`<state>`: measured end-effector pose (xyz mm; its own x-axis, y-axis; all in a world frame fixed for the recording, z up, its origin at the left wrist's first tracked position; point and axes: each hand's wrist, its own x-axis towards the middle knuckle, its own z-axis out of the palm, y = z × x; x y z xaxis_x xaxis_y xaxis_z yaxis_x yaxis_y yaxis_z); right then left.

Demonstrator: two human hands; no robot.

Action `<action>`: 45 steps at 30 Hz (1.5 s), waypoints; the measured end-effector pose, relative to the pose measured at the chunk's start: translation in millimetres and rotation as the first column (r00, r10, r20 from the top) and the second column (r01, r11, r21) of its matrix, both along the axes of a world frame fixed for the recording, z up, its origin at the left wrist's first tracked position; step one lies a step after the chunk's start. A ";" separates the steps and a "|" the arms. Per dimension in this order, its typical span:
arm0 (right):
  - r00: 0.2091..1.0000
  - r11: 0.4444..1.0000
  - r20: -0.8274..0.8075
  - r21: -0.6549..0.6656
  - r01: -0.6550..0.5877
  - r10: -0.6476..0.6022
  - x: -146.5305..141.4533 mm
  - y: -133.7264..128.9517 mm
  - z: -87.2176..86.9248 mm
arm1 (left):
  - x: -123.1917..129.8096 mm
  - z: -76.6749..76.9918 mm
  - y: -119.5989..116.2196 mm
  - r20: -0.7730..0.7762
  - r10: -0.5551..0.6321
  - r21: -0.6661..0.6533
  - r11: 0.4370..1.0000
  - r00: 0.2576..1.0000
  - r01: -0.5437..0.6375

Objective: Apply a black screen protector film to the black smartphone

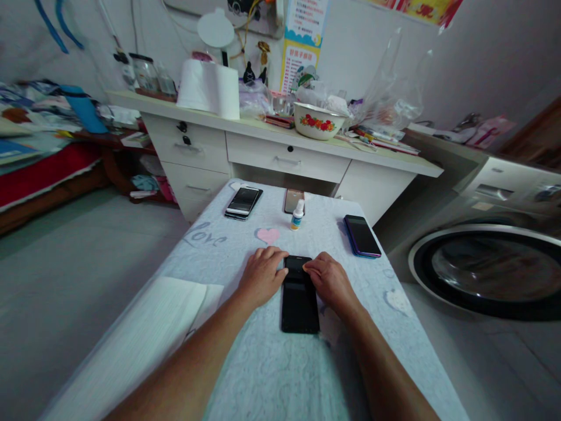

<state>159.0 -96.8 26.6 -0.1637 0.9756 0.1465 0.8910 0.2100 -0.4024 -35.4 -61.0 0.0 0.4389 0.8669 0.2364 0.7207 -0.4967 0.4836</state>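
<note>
A black smartphone lies flat, screen up, on the cloth-covered table. At its upper left edge my left hand touches the side with thumb and forefinger tips, the fingers apart. My right hand is closed in a pinch over the phone's upper right part. Whatever is between those fingertips is too small to make out. Beyond the phone stands a small white spray bottle with a coloured label. A pink heart printed on the cloth shows past my left hand.
A stack of phones lies at the back left, another phone behind the bottle, and more stacked phones at the right edge. White paper sheets lie left. A drawer desk stands behind; a washing machine is right.
</note>
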 end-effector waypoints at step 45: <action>1.000 0.994 0.005 0.106 -0.002 0.001 -24.2 14.9 -10.3 | 0.0 2.5 0.1 -0.023 0.008 -0.041 0.999 1.000 -0.009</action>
